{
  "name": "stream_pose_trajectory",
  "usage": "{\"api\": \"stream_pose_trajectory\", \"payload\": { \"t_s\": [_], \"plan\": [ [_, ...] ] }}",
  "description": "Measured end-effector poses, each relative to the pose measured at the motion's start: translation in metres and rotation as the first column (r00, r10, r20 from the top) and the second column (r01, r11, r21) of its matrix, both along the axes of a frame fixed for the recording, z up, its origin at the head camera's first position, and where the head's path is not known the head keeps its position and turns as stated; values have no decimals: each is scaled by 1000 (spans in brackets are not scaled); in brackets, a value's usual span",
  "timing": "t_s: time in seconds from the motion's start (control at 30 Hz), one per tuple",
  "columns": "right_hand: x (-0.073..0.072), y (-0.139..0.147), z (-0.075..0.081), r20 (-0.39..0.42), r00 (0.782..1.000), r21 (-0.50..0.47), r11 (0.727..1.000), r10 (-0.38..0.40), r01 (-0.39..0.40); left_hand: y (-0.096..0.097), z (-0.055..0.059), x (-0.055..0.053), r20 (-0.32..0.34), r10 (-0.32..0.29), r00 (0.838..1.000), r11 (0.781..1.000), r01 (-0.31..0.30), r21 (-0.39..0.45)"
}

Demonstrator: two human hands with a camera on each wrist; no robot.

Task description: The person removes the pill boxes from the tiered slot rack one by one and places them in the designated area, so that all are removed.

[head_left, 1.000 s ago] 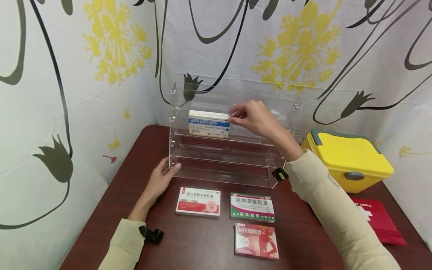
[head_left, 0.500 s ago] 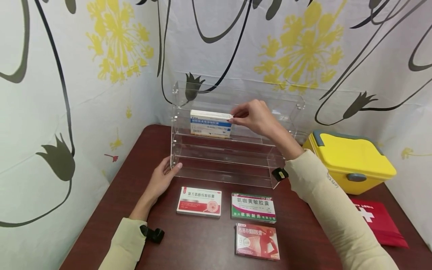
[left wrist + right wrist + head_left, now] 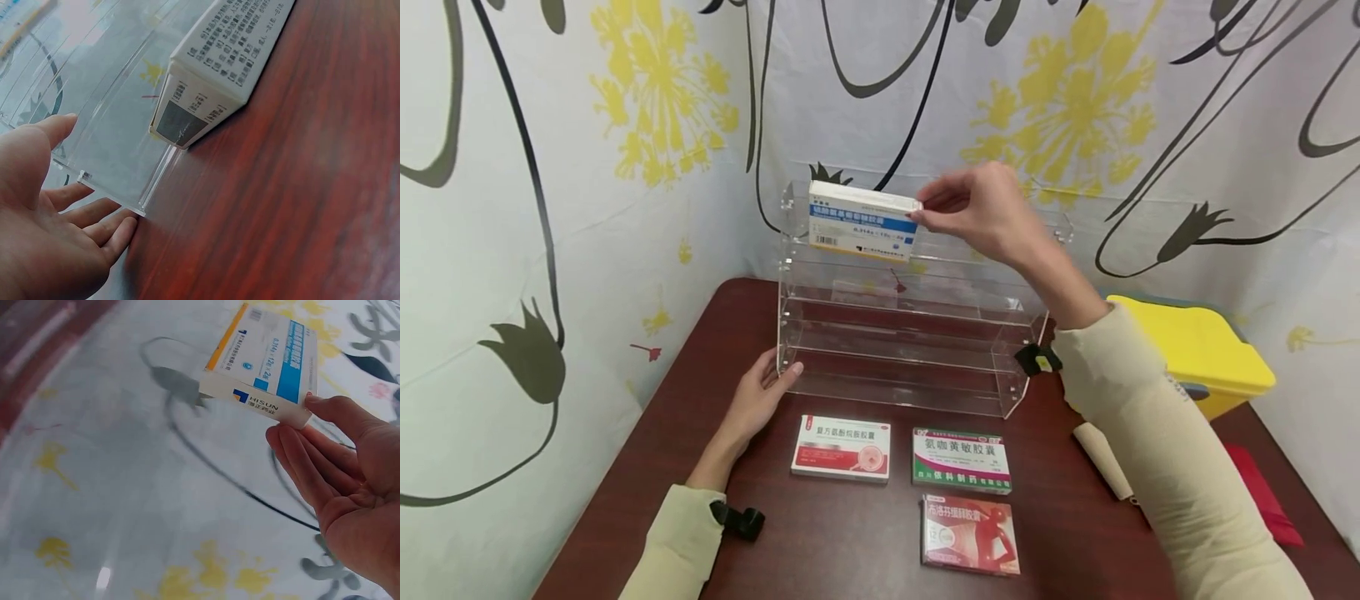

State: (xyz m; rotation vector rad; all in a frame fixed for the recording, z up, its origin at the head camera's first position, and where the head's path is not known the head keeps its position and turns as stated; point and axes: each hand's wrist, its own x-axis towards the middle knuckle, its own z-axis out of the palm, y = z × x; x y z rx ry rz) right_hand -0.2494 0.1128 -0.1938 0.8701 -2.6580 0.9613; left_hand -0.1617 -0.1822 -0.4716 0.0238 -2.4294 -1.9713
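Observation:
My right hand pinches the right end of a blue-and-white medicine box between thumb and fingers. The box is held up before the top of a clear acrylic tiered rack, tilted with its right end slightly lower. In the right wrist view the thumb lies on the printed face of the medicine box, fingers beneath. My left hand holds the rack's lower left side panel. In the left wrist view its thumb is inside the panel and the fingers outside.
Before the rack lie a red-and-white medicine box, a green-and-white one and a pinkish-red one. To the right are a yellow case, a red pouch and a tan item partly behind the right sleeve.
My right hand has raised the blue-and-white medicine box from the rack's upper tier and tilted it. The left hand stays at the side panel.

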Motion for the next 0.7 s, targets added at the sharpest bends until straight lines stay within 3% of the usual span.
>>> {"api": "stream_pose_trajectory", "payload": {
  "t_s": [0.13,0.27,0.37,0.5,0.6,0.7],
  "plan": [
    [8,2,11,-25,1000,49,999,-4,5,0,0,0,-13,1,1000,1000,-1,-5],
    [14,5,7,-9,1000,71,997,-5,6,-1,0,0,0,-6,1000,1000,6,-4],
    [19,8,1,1,1000,57,998,0,0,-1,4,2,17,-11,1000,1000,11,3],
    [28,13,-10,35,999,15,999,28,-28,2,20,9,33,-16,999,1000,16,1],
    [36,15,-21,55,997,-7,998,55,-54,4,32,16,34,-22,999,1000,23,-9],
    [44,17,-39,87,992,-33,995,96,-93,5,36,18,32,-24,999,1000,24,-6]
  ]
}}
